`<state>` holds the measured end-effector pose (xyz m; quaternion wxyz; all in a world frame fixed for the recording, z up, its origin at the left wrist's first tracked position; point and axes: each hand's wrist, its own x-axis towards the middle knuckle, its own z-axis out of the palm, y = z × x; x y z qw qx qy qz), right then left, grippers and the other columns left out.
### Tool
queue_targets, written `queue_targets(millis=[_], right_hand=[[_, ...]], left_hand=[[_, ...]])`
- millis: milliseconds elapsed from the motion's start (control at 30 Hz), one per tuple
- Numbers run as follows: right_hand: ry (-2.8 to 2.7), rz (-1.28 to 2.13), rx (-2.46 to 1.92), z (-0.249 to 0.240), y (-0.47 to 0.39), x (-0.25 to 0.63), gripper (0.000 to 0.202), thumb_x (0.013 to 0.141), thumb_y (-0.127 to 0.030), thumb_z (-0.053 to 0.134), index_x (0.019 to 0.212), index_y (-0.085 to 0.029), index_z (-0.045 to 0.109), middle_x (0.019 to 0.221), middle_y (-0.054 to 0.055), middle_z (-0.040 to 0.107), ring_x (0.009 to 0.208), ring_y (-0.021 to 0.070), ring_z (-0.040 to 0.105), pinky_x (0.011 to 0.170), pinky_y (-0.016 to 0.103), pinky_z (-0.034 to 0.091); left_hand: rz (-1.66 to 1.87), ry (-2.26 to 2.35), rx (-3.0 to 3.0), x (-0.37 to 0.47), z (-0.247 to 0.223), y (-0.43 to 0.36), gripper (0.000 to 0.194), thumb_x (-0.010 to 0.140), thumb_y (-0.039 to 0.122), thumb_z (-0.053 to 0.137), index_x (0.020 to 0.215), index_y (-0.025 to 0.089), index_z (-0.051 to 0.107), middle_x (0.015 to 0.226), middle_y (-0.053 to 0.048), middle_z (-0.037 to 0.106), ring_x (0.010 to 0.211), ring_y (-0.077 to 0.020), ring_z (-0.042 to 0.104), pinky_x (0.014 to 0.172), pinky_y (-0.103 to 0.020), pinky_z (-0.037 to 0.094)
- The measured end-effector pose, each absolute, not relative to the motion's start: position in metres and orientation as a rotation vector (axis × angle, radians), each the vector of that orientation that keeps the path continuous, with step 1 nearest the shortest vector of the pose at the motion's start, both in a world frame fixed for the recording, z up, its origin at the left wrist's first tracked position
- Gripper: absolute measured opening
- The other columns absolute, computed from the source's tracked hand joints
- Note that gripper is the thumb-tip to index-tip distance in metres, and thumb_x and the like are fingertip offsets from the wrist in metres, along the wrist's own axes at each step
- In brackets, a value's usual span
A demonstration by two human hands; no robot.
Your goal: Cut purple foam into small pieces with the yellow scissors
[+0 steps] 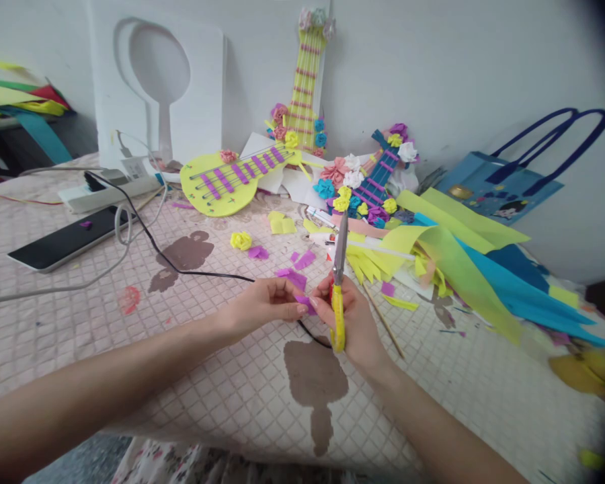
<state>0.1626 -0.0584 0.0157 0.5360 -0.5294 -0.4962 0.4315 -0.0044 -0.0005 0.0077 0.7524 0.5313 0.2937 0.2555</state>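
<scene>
Between thumb and fingers, my left hand point(268, 300) pinches a small piece of purple paper point(306, 304). My right hand point(355, 319) has its fingertips at the same piece's right side and also holds scissors point(338, 289) with yellow handles, the blades pointing up and away from me. The blades look closed together. Just beyond my fingers lie more purple paper scraps point(302, 259). A yellow paper flower point(240, 240) sits farther left on the tablecloth.
A yellow paper guitar point(226, 185) and a blue one with paper flowers point(378, 175) lie at the back. Yellow and blue paper sheets point(454, 262) spread to the right, near a blue bag point(504, 185). A phone point(70, 238), power strip point(108, 191) and black cable point(206, 273) occupy the left.
</scene>
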Motion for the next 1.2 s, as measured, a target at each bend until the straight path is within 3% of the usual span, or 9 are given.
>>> queue_targets(millis=[367, 533, 733, 900, 1067, 1200], right_hand=[[-1.183, 0.994, -1.262, 0.018, -0.058, 0.162, 0.024, 0.068, -0.026, 0.074, 0.079, -0.023, 0.053, 0.071, -0.003, 0.057, 0.062, 0.0146, 0.051, 0.06, 0.028, 0.044], [-1.177, 0.974, -1.268, 0.019, -0.058, 0.162, 0.025, 0.067, -0.028, 0.074, 0.079, -0.023, 0.052, 0.07, -0.004, 0.055, 0.059, 0.0134, 0.05, 0.057, 0.026, 0.043], [-1.157, 1.023, -1.257, 0.018, -0.059, 0.16, 0.026, 0.068, -0.03, 0.074, 0.08, -0.023, 0.053, 0.071, -0.003, 0.057, 0.06, 0.0135, 0.052, 0.06, 0.027, 0.046], [-1.144, 1.05, -1.257, 0.017, -0.06, 0.16, 0.027, 0.066, -0.026, 0.076, 0.08, -0.023, 0.053, 0.071, -0.004, 0.057, 0.059, 0.0124, 0.052, 0.06, 0.026, 0.046], [-1.15, 1.035, -1.243, 0.015, -0.06, 0.159, 0.025, 0.07, -0.03, 0.074, 0.082, -0.023, 0.053, 0.073, -0.003, 0.058, 0.062, 0.0141, 0.054, 0.062, 0.028, 0.047], [-1.179, 1.023, -1.248, 0.015, -0.06, 0.16, 0.024, 0.07, -0.029, 0.073, 0.081, -0.022, 0.053, 0.071, -0.003, 0.057, 0.061, 0.0131, 0.053, 0.062, 0.028, 0.046]], left_hand=[[0.582, 0.672, 1.137, -0.006, 0.003, 0.001, 0.033, 0.073, 0.043, 0.078, 0.076, 0.014, 0.063, 0.07, -0.001, 0.066, 0.066, -0.0117, 0.059, 0.07, -0.027, 0.046], [0.582, 0.718, 1.113, -0.004, 0.003, 0.001, 0.042, 0.081, 0.055, 0.067, 0.076, 0.013, 0.066, 0.07, -0.005, 0.068, 0.067, -0.0146, 0.061, 0.069, -0.029, 0.047], [0.55, 0.679, 1.235, -0.001, 0.003, -0.002, 0.033, 0.071, 0.041, 0.079, 0.072, 0.012, 0.064, 0.067, -0.001, 0.064, 0.063, -0.0111, 0.057, 0.065, -0.025, 0.045], [0.589, 0.695, 1.261, -0.001, 0.0, -0.003, 0.032, 0.073, 0.04, 0.078, 0.07, 0.012, 0.061, 0.066, 0.0, 0.063, 0.063, -0.0104, 0.057, 0.064, -0.024, 0.045], [0.5, 0.679, 1.289, -0.002, -0.002, -0.003, 0.031, 0.074, 0.04, 0.077, 0.081, 0.012, 0.065, 0.072, -0.002, 0.064, 0.067, -0.0124, 0.057, 0.068, -0.026, 0.045], [0.501, 0.667, 1.301, -0.001, -0.005, -0.003, 0.033, 0.074, 0.042, 0.076, 0.076, 0.012, 0.064, 0.069, -0.002, 0.063, 0.066, -0.0122, 0.056, 0.066, -0.026, 0.044]])
